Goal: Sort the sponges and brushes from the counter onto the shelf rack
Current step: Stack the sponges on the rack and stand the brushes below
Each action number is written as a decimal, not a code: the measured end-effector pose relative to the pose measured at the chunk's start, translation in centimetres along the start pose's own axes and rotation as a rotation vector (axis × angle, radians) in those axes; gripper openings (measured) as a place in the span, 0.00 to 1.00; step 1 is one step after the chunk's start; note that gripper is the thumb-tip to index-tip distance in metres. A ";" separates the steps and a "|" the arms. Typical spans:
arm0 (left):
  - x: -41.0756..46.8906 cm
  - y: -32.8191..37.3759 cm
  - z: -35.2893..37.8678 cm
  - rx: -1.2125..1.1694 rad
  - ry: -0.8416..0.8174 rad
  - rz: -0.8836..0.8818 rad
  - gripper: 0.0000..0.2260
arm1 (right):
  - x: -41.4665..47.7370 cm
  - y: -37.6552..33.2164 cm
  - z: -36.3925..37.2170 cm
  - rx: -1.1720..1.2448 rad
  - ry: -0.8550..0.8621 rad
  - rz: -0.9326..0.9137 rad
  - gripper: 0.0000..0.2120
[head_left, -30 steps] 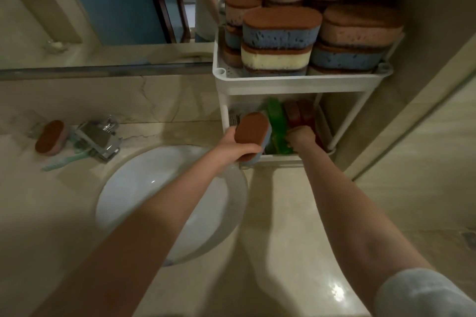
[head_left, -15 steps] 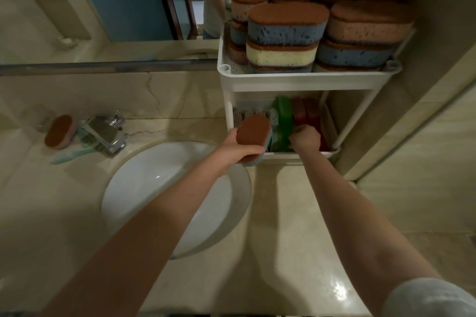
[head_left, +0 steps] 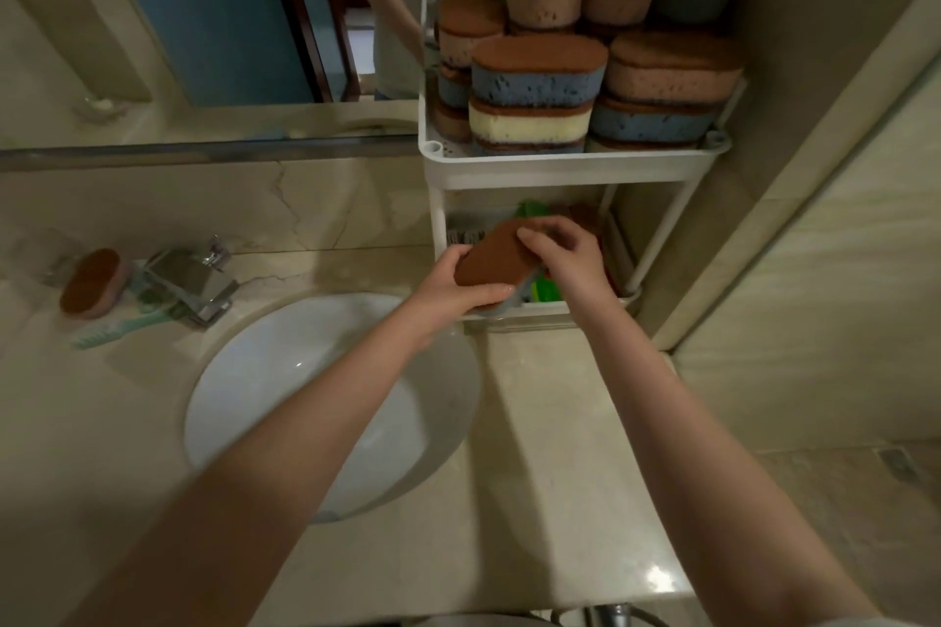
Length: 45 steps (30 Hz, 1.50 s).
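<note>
While the left hand (head_left: pixel 453 288) grips the near end of the brown-topped sponge (head_left: pixel 496 257), the right hand (head_left: pixel 568 255) curls its fingers over the far end, just above the rack's lower shelf (head_left: pixel 540 312). Best play here (tight gap beyond the knuckles): level it, then slide it in beside the green item (head_left: pixel 544 291).

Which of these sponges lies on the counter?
The brown-topped sponge left of the faucet, beside the green brush. The others sit on the rack, bar the held sponge.

Marble counter (head_left: pixel 560 423): pink sponge (head_left: pixel 91 283), green brush (head_left: pixel 117 328), white rack (head_left: pixel 560 168) standing.
</note>
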State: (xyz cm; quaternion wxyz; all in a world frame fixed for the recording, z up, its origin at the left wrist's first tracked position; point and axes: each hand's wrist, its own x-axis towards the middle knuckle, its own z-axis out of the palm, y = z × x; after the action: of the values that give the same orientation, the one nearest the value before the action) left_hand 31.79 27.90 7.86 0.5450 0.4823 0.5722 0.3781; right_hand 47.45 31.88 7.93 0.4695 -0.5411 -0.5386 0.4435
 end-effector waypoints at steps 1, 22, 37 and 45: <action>-0.3 0.4 0.0 -0.072 0.005 0.001 0.19 | -0.2 -0.5 -0.1 0.032 0.055 -0.026 0.09; -1.4 16.7 -4.4 -0.376 0.287 0.435 0.06 | -0.9 -14.9 -0.2 -0.187 0.254 -0.772 0.20; 6.4 21.3 -7.9 -0.253 0.309 0.190 0.40 | 7.2 -21.4 2.3 -0.738 0.380 -0.657 0.25; 7.5 19.4 -7.3 -0.249 0.165 0.135 0.32 | 9.6 -21.2 5.1 -1.030 0.383 -0.504 0.24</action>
State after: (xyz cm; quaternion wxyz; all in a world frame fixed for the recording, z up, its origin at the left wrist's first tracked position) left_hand 27.74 40.60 25.42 0.5251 0.4158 0.5301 0.5199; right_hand 39.13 41.16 28.21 0.3265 -0.6250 -0.7014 -0.1045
